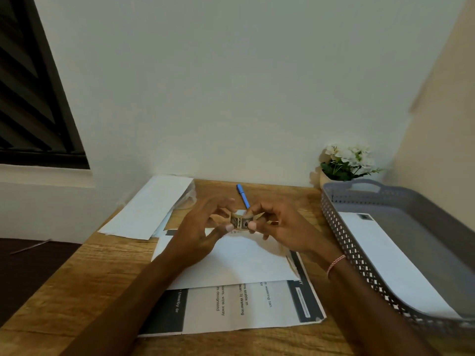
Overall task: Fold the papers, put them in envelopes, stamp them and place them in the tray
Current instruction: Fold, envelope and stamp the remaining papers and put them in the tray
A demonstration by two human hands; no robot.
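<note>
A small brownish stamp (239,222) is pinched between the fingertips of my left hand (203,227) and my right hand (280,227), held just above the desk. Right under my hands lies a white envelope (241,263), resting on a printed paper (246,307) with dark bands and text. A stack of blank white envelopes (151,209) lies at the back left. The grey perforated tray (341,227) stands at the right, with one stamped white envelope (385,255) lying flat inside it.
A blue pen (243,195) lies behind my hands near the wall. A small pot of white flowers (344,163) stands in the back right corner behind the tray. The wooden desk (77,278) ends at the left, next to a dark window.
</note>
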